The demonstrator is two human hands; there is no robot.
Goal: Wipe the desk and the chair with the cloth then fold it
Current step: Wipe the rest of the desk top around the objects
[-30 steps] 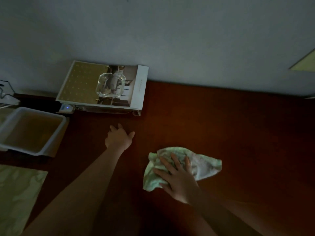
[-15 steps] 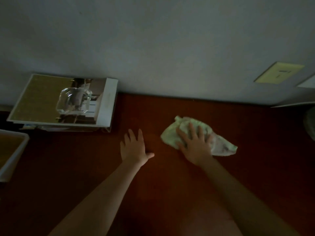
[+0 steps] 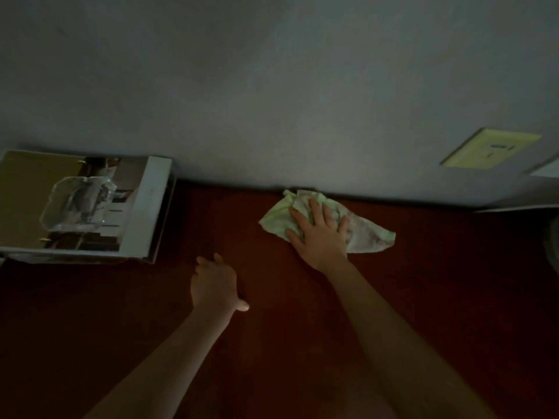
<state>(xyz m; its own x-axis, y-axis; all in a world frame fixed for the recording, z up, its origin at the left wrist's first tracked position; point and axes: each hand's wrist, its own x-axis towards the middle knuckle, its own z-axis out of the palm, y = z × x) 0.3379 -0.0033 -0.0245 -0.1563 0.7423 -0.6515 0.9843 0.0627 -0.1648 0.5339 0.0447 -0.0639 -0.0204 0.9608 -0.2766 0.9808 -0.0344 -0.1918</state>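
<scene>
Since half a second ago the right hand (image 3: 320,237) has pushed the green cloth (image 3: 276,220) toward 12 o'clock, its far edge now at the wall (image 3: 272,101), grip wide with fingers spread flat on it. The left hand (image 3: 214,282) rests on the table (image 3: 453,282) at the cloth's 7 o'clock, grip loose, holding nothing. Print on the magazine (image 3: 151,207) at 9 o'clock and the yellow wall plate (image 3: 490,148) at 2 o'clock is unreadable.

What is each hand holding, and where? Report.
Nothing is gripped. The right hand presses flat on the middle of the crumpled pale-green cloth; the left hand rests on the reddish-brown wooden desk.
</scene>
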